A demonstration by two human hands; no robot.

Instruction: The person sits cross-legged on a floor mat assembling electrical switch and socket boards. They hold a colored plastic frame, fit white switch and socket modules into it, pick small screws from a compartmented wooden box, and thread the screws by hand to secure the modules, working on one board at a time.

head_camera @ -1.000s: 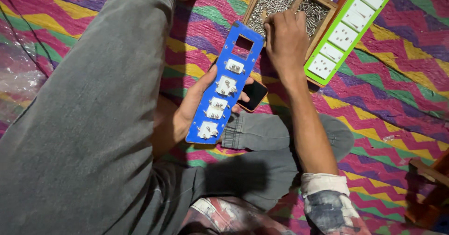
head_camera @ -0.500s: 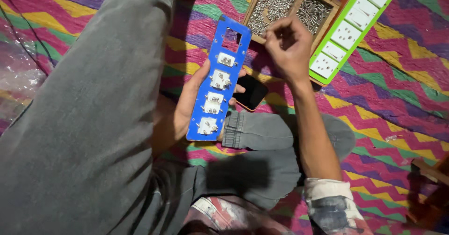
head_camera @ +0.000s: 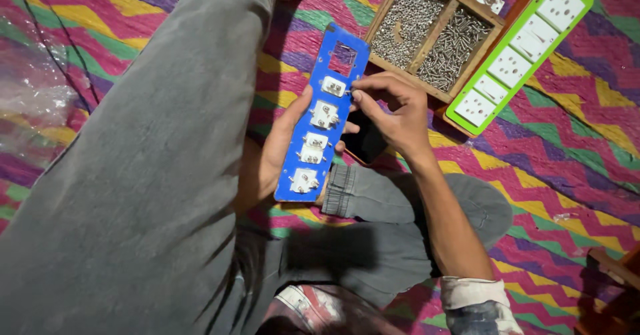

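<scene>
Fingers (head_camera: 373, 95) of the right hand (head_camera: 393, 112) pinch a small screw (head_camera: 347, 92) at the blue socket plate (head_camera: 320, 125); the left hand (head_camera: 280, 150) grips that plate from beneath.

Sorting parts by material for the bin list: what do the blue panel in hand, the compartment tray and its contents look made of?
Blue panel: looks like moulded plastic, smooth, slight sheen, with white plastic-looking socket backs.
Compartment tray: wood, going by its tan, matte dividers.
Contents: small screws, likely steel, grey and glinting.
Left hand supports the panel; right hand pinches at the top socket.
</scene>
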